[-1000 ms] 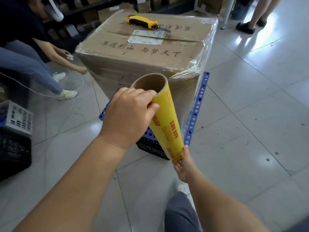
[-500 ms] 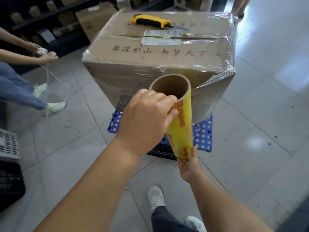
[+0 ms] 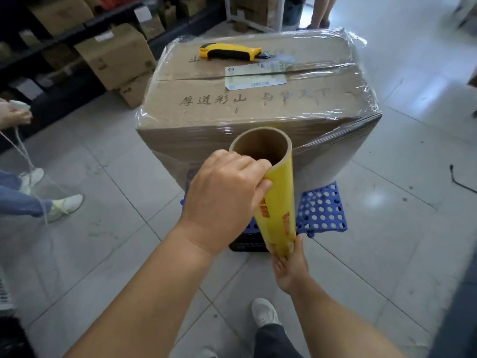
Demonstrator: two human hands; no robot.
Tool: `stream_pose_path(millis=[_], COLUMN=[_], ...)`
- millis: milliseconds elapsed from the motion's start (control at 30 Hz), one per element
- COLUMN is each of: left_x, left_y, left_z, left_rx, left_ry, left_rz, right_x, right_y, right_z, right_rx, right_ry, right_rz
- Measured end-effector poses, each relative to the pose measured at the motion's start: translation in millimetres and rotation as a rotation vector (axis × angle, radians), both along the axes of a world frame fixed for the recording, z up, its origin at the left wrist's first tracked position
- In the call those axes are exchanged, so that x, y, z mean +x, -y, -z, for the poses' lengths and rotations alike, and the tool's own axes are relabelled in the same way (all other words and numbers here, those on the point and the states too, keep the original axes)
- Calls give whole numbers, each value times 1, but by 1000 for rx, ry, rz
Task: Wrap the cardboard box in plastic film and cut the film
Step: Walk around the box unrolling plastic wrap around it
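A large cardboard box (image 3: 258, 109) with clear film around its sides stands on a blue perforated pallet (image 3: 322, 210). On the box top lies a yellow-and-black utility knife (image 3: 229, 51). I hold a yellow film roll (image 3: 277, 200) nearly upright in front of the box's near face. My left hand (image 3: 224, 200) grips the roll's top end, and my right hand (image 3: 290, 267) grips its bottom end. A sheet of film (image 3: 335, 151) stretches from the roll to the box's right corner.
A person crouches at the left with string in their hands (image 3: 15, 112). Dark shelves with cardboard boxes (image 3: 113, 55) run along the back left. Someone's legs (image 3: 320, 11) stand behind the box. A black cable (image 3: 462, 179) lies on the tiled floor at right.
I have walked leftward around the box, and its long near face now fronts me. The roll has stayed in both hands, with film drawn across the right corner.
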State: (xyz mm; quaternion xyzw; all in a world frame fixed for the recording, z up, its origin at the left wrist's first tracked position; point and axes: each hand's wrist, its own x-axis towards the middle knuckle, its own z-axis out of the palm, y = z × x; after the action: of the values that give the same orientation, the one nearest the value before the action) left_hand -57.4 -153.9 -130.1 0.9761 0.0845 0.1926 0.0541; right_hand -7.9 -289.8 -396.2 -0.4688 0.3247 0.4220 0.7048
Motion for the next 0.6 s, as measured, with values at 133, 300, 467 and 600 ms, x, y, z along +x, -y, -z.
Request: stream_pose_path(millis=[133, 300, 467, 600], left_x=[-13, -33, -52, -63], left_y=[-23, -58, -94, -114], left_z=[0, -6, -9, -11], left_rx=[-4, 3, 27, 63], left_ry=[13, 16, -11, 3], left_rz=[60, 140, 191, 215], right_x=[-21, -58, -89, -104], right_y=[-18, -55, -99, -129], right_z=[-1, -4, -12, -18], right_rx=[-16, 1, 3, 40], right_ry=[-23, -19, -36, -26], right_rz=[92, 164, 237, 243])
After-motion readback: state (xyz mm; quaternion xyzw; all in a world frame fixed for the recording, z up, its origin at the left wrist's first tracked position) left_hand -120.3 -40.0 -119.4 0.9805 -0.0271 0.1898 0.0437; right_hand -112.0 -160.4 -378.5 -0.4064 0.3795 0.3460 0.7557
